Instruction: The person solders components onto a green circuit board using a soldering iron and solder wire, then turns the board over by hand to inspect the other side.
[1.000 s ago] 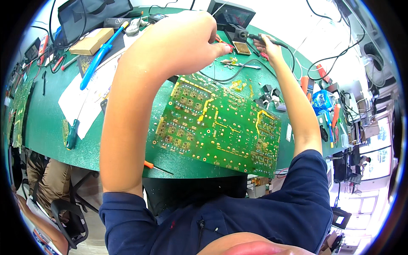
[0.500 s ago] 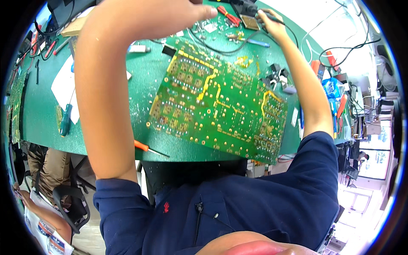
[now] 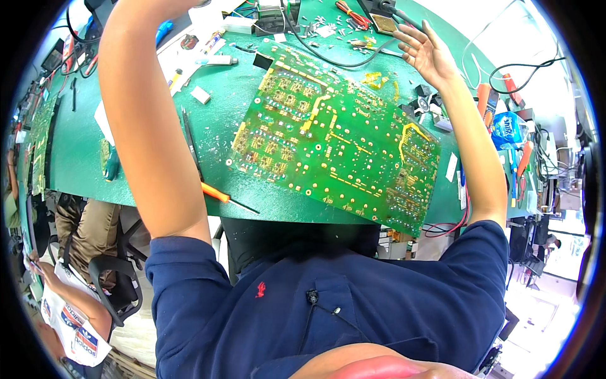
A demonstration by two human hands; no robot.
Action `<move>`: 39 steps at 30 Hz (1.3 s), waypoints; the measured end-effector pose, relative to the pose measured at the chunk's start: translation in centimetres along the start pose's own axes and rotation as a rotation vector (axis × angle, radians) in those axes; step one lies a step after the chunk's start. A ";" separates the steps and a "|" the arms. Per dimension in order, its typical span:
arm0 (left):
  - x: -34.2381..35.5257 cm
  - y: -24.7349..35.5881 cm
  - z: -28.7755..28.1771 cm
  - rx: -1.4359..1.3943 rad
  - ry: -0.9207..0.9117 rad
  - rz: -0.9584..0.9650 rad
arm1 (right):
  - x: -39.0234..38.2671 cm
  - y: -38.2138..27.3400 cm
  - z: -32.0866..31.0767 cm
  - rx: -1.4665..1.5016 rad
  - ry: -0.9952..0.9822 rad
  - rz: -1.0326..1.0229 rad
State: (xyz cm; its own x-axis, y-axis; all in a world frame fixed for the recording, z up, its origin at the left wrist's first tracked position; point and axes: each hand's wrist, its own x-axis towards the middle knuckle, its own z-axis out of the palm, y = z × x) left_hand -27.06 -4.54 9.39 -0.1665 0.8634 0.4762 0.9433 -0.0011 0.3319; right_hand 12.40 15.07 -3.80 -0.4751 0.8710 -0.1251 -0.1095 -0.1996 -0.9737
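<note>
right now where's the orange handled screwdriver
In the head view, the orange-handled screwdriver lies at the green mat's near edge, on the person's left, just off the big circuit board's lower-left corner.

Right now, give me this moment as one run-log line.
left hand: raised out of view | right hand: open, empty, above cable | circuit board: flat on green mat | orange screwdriver: at mat's near edge

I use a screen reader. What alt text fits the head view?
A large green circuit board lies on a green workbench. The person's right hand hovers open beyond it; the left arm rises out of frame. An orange-handled screwdriver lies nearby.
</note>
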 end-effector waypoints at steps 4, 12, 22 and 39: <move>3.2 -8.8 1.2 0.003 0.121 0.016 | -2.0 -0.7 1.6 -0.078 -0.102 -0.018; 8.0 -21.0 3.1 -0.168 -0.258 -0.396 | -12.4 -3.9 1.8 -0.049 -0.016 -0.230; -1.6 -8.9 -4.5 0.011 -0.092 -0.342 | -35.2 -5.0 -1.2 -0.066 0.039 -0.509; -26.3 9.6 7.7 -0.184 -0.037 0.508 | -33.3 6.6 6.5 -0.663 0.472 -0.271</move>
State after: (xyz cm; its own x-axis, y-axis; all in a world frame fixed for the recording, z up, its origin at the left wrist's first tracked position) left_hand -11.41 -23.33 -6.26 0.3103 0.7484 0.5861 0.8362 -0.5082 0.2061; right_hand 21.80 -18.21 -4.80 -0.0771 0.9756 0.2054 0.4358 0.2183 -0.8732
